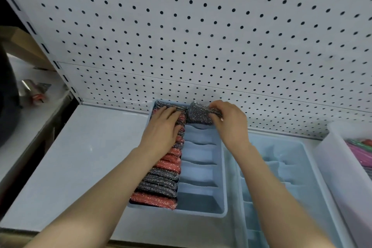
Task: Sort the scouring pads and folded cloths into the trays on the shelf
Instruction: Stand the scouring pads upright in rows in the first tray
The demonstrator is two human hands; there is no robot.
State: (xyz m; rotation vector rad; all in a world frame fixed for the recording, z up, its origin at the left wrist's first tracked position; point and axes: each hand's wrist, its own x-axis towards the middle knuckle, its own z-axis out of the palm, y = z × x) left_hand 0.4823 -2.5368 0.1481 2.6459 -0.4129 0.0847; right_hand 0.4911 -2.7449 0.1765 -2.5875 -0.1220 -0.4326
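Head view, right hand [227, 119] pinching grey pad [198, 115], left hand [163, 125] on row

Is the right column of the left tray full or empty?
Nearly empty. The right column shows bare dividers, with only a grey pad at its far end, held by the right hand.

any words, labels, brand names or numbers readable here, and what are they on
None can be read.
The scouring pads, the blue tray and the pegboard show no print.
The packets on the side counter are too blurred to tell if they carry text.
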